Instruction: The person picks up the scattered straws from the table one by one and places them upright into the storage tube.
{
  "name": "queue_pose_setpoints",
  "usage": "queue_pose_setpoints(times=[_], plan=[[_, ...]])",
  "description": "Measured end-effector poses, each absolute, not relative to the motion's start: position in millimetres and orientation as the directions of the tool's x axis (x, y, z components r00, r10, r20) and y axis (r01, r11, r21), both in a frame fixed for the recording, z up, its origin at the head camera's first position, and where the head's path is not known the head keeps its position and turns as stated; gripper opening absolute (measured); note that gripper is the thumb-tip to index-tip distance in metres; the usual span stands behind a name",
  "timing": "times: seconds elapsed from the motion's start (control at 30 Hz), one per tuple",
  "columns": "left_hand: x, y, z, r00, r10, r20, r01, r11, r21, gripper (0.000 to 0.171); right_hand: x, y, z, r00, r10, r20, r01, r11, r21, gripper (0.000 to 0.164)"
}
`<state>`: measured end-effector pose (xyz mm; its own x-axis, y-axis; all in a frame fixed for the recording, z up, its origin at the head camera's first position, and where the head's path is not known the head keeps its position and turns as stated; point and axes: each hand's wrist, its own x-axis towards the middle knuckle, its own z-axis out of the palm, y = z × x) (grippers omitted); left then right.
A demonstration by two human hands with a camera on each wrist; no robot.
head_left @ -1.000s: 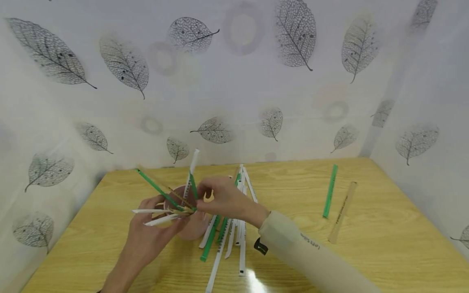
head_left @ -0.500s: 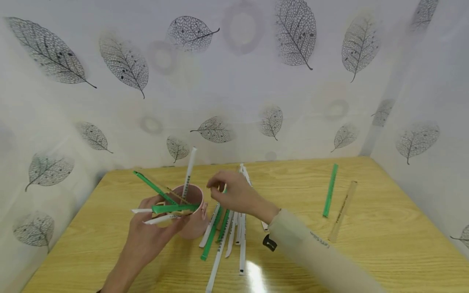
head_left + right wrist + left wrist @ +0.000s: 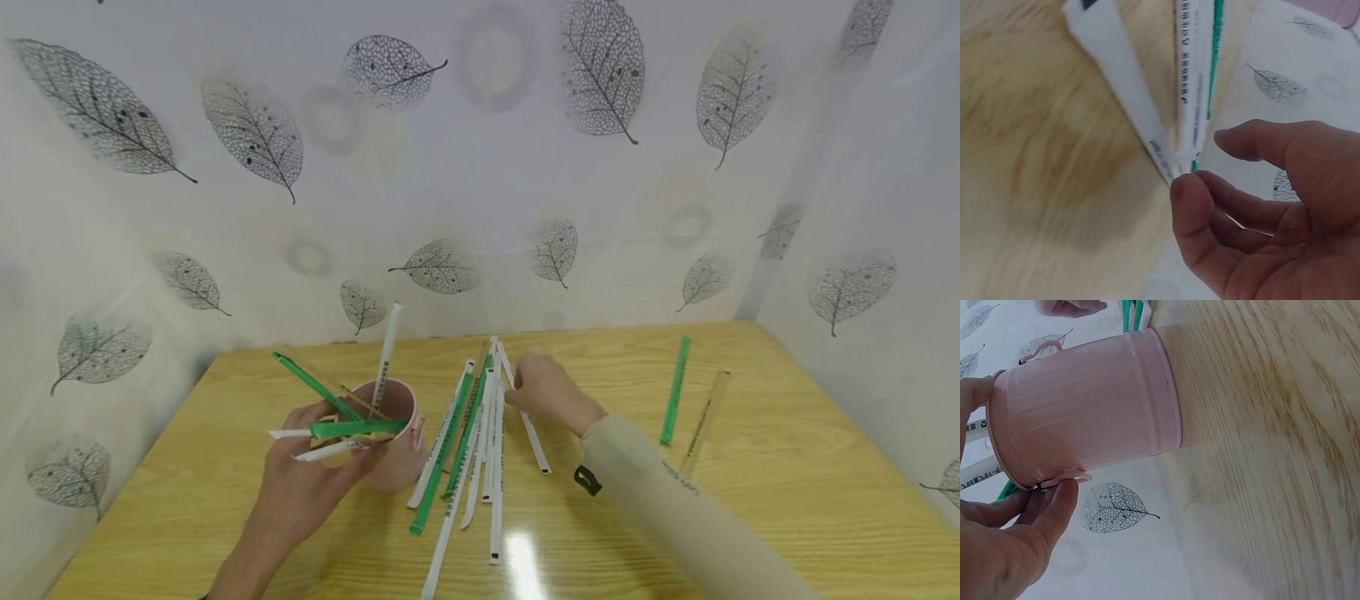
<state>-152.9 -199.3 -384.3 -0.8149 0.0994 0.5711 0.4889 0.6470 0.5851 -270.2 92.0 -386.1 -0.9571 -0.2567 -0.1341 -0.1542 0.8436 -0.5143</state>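
Observation:
My left hand [image 3: 311, 479] grips the pink pail [image 3: 396, 468] near its rim, with fingers at a small side handle in the left wrist view. Several wrapped straws stick out of the pail: a white straw [image 3: 387, 350] rises steeply, a green straw [image 3: 352, 427] lies across the mouth. My right hand [image 3: 551, 390] is over the right side of a loose straw pile [image 3: 457, 442]. In the right wrist view its thumb [image 3: 1235, 139] and index fingertip [image 3: 1186, 187] are apart, with the index right at the end of a slanting white straw [image 3: 1119, 72].
A green straw [image 3: 677, 392] and a clear brownish straw [image 3: 708, 412] lie apart at the right of the wooden table [image 3: 615, 367]. Behind the table hangs a pale leaf-printed sheet [image 3: 495, 167].
My right hand let go of a green straw, which now lies across the pail's mouth. It then moved right to the pile's far side. My left hand has stayed at the pail.

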Motion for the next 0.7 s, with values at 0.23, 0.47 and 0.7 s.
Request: queue_pose_setpoints(times=[0.23, 0.47, 0.7], plan=[[-154.2, -201.1, -385.2, -0.804, 0.109, 0.585, 0.502, 0.653, 0.568, 0.04, -279.7, 92.6, -398.4, -0.956, -0.213, -0.204, -0.087, 0.864, -0.496, 0.021], [-153.7, -201.3, -385.2, -0.792, 0.114, 0.6, 0.511, 0.663, 0.548, 0.043, -288.7, 93.7, -403.7, -0.958, -0.163, -0.235, -0.021, 0.86, -0.51, 0.015], [-153.7, -200.8, -386.4, -0.778, 0.12, 0.617, 0.514, 0.686, 0.516, 0.044, -292.0, 100.8, -409.8, -0.968, -0.123, -0.218, 0.015, 0.841, -0.541, 0.026]])
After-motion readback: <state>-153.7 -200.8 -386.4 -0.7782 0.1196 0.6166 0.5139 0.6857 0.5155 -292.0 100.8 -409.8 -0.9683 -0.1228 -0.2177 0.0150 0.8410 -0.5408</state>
